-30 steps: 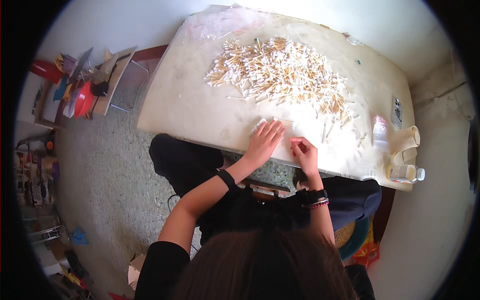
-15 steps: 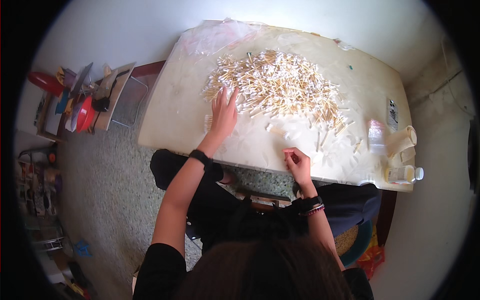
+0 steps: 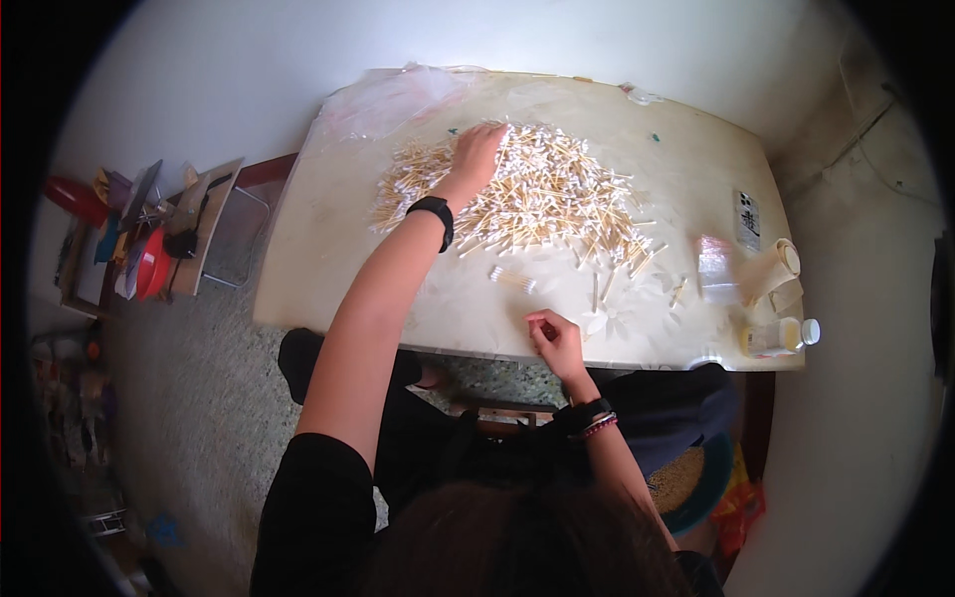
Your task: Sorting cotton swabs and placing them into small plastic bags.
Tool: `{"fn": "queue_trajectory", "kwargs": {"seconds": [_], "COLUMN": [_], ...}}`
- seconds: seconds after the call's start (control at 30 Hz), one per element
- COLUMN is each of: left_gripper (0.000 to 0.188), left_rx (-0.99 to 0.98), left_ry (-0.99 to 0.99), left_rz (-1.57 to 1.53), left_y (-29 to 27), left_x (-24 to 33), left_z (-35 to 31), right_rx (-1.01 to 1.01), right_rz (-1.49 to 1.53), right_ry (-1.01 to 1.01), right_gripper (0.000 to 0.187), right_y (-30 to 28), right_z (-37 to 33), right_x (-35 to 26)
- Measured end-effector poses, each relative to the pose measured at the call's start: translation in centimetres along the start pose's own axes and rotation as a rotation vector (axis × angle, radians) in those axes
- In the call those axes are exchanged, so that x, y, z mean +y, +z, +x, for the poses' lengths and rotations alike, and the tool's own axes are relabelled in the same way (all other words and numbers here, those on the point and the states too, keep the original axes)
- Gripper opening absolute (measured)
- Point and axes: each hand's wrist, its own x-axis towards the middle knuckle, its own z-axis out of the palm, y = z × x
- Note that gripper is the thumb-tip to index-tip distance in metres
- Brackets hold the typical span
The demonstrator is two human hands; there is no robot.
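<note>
White-tipped cotton swabs [image 3: 557, 189] lie heaped at the upper centre of the frame on a cream tabletop [image 3: 318, 239]. Left hand [image 3: 479, 154]: over the heap's upper part, fingers bent downward, their grip hidden. Right hand [image 3: 557, 343]: just below centre, near the tabletop's lower edge, fingers curled inward; whether it grips anything cannot be told. Small swab group [image 3: 512, 280]: between heap and right hand, side by side

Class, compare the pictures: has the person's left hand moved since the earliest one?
Yes. Against the table, the left hand has moved away from the near edge, to the far part of the cotton swab pile.
</note>
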Motion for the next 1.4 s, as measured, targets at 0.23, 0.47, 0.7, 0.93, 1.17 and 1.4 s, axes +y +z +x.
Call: {"fn": "queue_trajectory", "kwargs": {"seconds": [0.23,0.47,0.7,0.93,1.17,1.4], "left_gripper": [0.018,0.014,0.008,0.011,0.012,0.021], "left_rx": [-0.142,-0.022,0.366,0.229,0.111,0.083], "left_ry": [-0.027,0.044,-0.476,-0.64,-0.808,-0.812], "left_rz": [0.045,-0.077,-0.836,-1.904,-1.933,-1.64], "left_y": [-0.6,-1.2,-4.5,-6.6,-6.9,-7.0], "left_x": [-0.1,-2.5,2.1,9.8,16.0,18.4], "left_z": [-0.3,0.0,1.6,-6.7,-14.1,-16.6], "right_rx": [-0.002,0.003,0.039,0.235,0.281,0.228], "right_rz": [0.061,0.002,0.004,0.486,1.13,1.076], "right_ry": [0.045,-0.014,-0.001,-0.086,0.162,0.194], "right_gripper": [0.01,0.01,0.01,0.016,0.038,0.039], "right_y": [-0.7,-0.2,-0.2,0.4,3.1,3.9], "right_z": [-0.1,0.4,0.0,0.3,2.7,2.4], "right_x": [-0.4,-0.4,0.0,-0.3,-6.8,-6.9]}}
